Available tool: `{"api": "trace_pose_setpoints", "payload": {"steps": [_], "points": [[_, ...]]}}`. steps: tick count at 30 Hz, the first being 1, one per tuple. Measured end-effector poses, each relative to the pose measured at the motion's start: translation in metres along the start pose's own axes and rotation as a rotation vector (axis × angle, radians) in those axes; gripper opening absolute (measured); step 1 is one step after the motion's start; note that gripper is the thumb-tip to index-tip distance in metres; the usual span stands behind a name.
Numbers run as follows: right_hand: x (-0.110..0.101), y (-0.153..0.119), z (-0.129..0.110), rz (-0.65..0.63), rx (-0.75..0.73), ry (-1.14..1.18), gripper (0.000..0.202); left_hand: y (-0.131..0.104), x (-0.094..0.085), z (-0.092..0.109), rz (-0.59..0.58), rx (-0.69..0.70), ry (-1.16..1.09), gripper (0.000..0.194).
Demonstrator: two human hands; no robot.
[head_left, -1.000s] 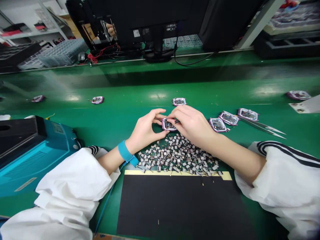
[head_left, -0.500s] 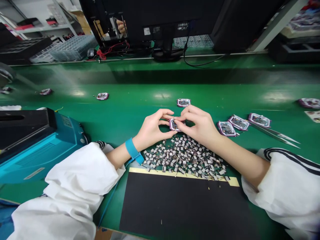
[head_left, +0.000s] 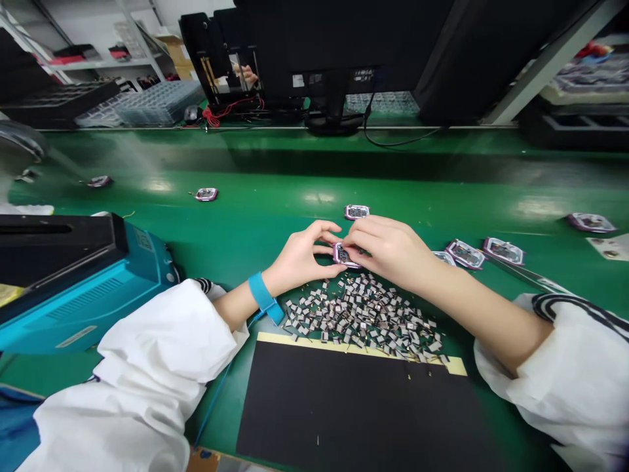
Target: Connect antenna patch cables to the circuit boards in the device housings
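A small purple-rimmed device with visible electronics is between my hands, above a heap of small grey parts. My left hand grips its left side between thumb and fingers; a blue strap circles the wrist. From the right, my right hand has its thumb and fingertips pinched over the device's right part, covering some of it. Whether a tiny part is in those fingertips I cannot make out. Just behind the hands lies another purple-rimmed device.
Several similar devices lie at right beside metal tweezers. A teal and black machine stands at left. A black mat with a yellow edge lies in front. A monitor stand is at the back.
My right hand has turned and its fingers have curled closer over the device, with the forearm now covering part of the nearest device at right. The camera view has shifted slightly.
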State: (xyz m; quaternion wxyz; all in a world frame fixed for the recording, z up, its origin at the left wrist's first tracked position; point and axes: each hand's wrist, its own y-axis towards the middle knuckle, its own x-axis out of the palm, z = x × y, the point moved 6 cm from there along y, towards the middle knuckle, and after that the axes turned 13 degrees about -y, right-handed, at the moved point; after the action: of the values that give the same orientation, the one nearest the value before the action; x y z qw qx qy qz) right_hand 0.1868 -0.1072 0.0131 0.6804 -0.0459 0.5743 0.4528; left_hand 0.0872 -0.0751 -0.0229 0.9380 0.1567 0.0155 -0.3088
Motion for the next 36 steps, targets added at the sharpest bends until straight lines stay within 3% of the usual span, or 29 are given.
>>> {"api": "trace_pose_setpoints", "payload": {"steps": [6,9,11,13,16,19,21,22,25,28,31,36], "points": [[-0.004,0.015,-0.013,-0.024,-0.346,-0.141,0.023,0.003,-0.002,-0.002,-0.012,-0.008,0.037,0.046],[0.005,0.018,-0.005,-0.109,-0.411,-0.094,0.027,0.008,-0.003,-0.008,-0.007,-0.081,-0.011,0.044],[0.015,0.019,0.014,-0.135,-0.301,-0.046,0.025,0.014,-0.014,-0.016,0.046,-0.111,-0.064,0.043],[0.029,0.017,0.043,-0.153,-0.04,-0.023,0.023,0.023,-0.037,-0.026,0.163,-0.096,-0.025,0.042],[0.059,0.003,0.083,-0.298,0.347,-0.003,0.038,0.036,-0.08,-0.037,0.334,-0.06,0.267,0.039],[0.085,-0.007,0.093,-0.471,0.45,0.107,0.049,0.04,-0.105,-0.033,0.398,-0.034,0.425,0.039],[0.092,-0.007,0.091,-0.5,0.447,0.177,0.042,0.034,-0.099,-0.015,0.376,0.012,0.53,0.032],[0.094,-0.005,0.089,-0.496,0.444,0.199,0.038,0.029,-0.087,-0.005,0.306,0.032,0.62,0.025],[0.095,0.002,0.083,-0.458,0.426,0.244,0.033,0.008,-0.035,0.01,-0.085,-0.075,0.672,0.014],[0.098,0.008,0.081,-0.439,0.427,0.279,0.032,-0.012,-0.001,0.015,-0.26,-0.134,0.723,0.016],[0.099,0.01,0.078,-0.458,0.436,0.276,0.032,-0.017,0.008,0.011,-0.305,-0.148,0.74,0.009],[0.084,0.007,0.069,-0.439,0.389,0.256,0.031,-0.014,-0.001,0.007,-0.368,-0.123,0.64,0.01]]}}
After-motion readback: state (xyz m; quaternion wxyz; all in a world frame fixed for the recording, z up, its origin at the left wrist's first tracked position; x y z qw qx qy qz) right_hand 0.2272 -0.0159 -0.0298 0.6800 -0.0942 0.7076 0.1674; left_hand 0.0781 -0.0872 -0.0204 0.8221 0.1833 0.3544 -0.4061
